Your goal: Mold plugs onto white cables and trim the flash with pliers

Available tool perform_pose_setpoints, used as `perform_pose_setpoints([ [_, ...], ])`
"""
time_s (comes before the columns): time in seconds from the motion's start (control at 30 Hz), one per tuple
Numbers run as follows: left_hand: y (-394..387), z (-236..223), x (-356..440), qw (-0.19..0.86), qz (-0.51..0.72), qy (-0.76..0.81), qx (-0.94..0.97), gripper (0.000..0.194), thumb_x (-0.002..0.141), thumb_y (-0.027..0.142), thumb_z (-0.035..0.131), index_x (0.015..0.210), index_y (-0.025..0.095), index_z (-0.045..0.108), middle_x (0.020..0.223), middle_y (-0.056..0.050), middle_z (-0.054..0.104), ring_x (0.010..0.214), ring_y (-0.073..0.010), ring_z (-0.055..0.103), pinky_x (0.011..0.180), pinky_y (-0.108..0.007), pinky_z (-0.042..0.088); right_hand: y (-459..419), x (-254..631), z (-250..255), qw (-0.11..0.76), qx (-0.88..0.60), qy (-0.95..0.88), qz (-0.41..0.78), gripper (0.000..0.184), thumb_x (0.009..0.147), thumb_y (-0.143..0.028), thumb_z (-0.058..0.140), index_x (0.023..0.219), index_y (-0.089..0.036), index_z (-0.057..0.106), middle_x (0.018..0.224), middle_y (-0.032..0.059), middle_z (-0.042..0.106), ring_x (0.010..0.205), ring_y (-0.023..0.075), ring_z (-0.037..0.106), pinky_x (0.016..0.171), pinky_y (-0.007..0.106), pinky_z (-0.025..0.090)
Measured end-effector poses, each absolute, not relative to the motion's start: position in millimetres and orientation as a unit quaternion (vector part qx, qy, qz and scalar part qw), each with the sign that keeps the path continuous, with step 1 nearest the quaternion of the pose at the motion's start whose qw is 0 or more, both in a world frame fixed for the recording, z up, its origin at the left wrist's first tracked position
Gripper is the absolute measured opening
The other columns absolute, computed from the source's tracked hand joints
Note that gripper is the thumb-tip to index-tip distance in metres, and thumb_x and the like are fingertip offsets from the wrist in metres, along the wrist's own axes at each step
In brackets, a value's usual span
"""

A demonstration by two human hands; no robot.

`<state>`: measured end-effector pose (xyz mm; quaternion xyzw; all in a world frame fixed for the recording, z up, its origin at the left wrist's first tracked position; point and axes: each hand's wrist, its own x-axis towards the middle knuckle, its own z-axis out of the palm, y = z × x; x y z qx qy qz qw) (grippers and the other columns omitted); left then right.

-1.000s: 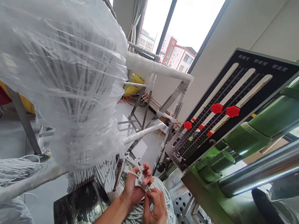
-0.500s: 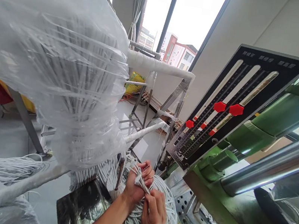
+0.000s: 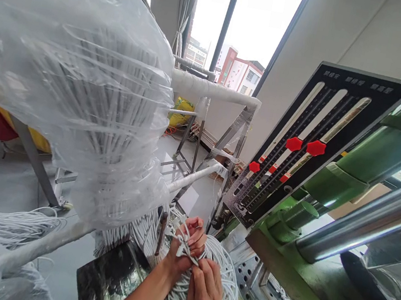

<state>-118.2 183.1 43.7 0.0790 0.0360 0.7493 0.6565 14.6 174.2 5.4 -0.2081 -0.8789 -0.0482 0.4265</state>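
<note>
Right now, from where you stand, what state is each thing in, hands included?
Left hand: closed around white cables.
Right hand: pinching the same cables.
Cable pile: coiled, loose.
Plastic wrap: wrapped around a cable bundle, creased.
Curtain: gathered, tied.
Red knobs: two near level, third lower.

Above the left hand [image 3: 185, 249], open room rises between the wrapped bundle [image 3: 107, 89] and the panel [image 3: 280, 175] — but a pale bar [image 3: 194, 177] cuts across it. A rod [image 3: 161, 235] stands upright close on the left hand's outer side. Beyond the right hand [image 3: 206, 293], the cable coil [image 3: 231, 281] and green machine [image 3: 314, 295] block the way.
</note>
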Motion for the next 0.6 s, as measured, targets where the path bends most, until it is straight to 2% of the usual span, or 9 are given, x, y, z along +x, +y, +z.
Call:
perform_pose_setpoints([
  [0.13,183,43,-116,0.645,0.753,0.064,0.11,0.028,0.088,0.039,0.062,0.071,0.017,0.057,0.044,0.007,0.025,0.038,-0.006,0.02,0.034,-0.016,0.021,173,15,4,0.443,-0.225,-0.866,-0.058,0.019,0.091,-0.007,0.045,0.094,-0.019,0.06,0.093,0.0089,0.066,0.093,0.0225,0.062,0.078,0.035,0.057],
  [0.27,185,39,-113,0.627,0.765,0.074,0.132,0.034,0.087,0.042,0.062,0.065,0.017,0.054,0.045,0.007,0.027,0.04,-0.0057,0.018,0.035,-0.017,0.019,174,14,4,0.442,-0.238,-0.865,-0.006,0.019,0.091,-0.007,0.045,0.094,-0.02,0.058,0.092,0.008,0.064,0.09,0.0193,0.063,0.079,0.031,0.056],
  [0.37,189,39,-111,0.612,0.776,0.091,0.122,0.037,0.08,0.039,0.07,0.059,0.016,0.05,0.047,0.006,0.031,0.043,-0.0057,0.026,0.037,-0.016,0.022,176,12,4,0.439,-0.267,-0.857,0.039,0.016,0.094,-0.012,0.043,0.092,-0.021,0.056,0.091,0.0065,0.063,0.085,0.0168,0.064,0.074,0.027,0.055],
  [0.47,194,44,-109,0.584,0.795,0.143,0.078,0.04,0.072,0.032,0.077,0.054,0.015,0.045,0.049,0.006,0.034,0.044,-0.0049,0.031,0.04,-0.016,0.027,180,9,4,0.424,-0.304,-0.849,0.079,0.016,0.097,-0.02,0.041,0.089,-0.023,0.054,0.08,0.0029,0.061,0.072,0.0153,0.063,0.064,0.024,0.053],
  [0.6,199,45,-108,0.56,0.811,0.17,0.027,0.036,0.071,0.031,0.076,0.057,0.016,0.047,0.054,0.005,0.046,0.045,-0.006,0.042,0.045,-0.017,0.038,185,4,0,0.422,-0.322,-0.841,0.106,0.019,0.098,-0.029,0.04,0.089,-0.023,0.055,0.073,0.0007,0.061,0.063,0.0151,0.061,0.06,0.024,0.05],
])
